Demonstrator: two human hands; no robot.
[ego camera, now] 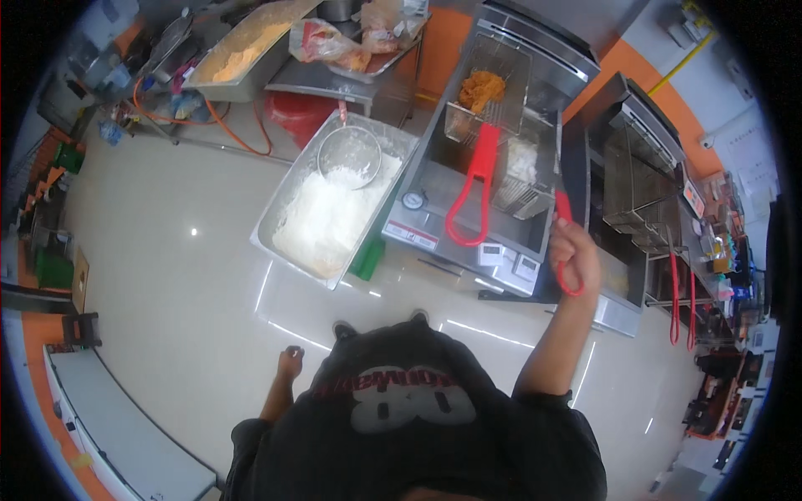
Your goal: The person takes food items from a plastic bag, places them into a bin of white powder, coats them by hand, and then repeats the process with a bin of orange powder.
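Note:
My right hand [575, 249] grips the red coated handle [562, 203] of a wire fry basket [525, 199]. This basket sits tilted in the deep fryer [410, 216], with white, flour-coated food [521, 160] inside it. Beside it, a second fry basket [517, 62] holds golden-brown fried food [482, 91], its red handle [481, 181] extending towards me over the fryer. Low at my left side hangs my left hand [291, 361], away from the equipment. Its fingers look curled, but whether anything is in them is unclear.
Left of the fryer stands a deep metal pan [266, 216] of white flour [322, 219] with a round sieve [349, 156] in it. Behind are a pan of orange-tinted powder [250, 53] and plastic bags [322, 41] on a steel table [313, 81]. Another fryer [617, 313] stands at right.

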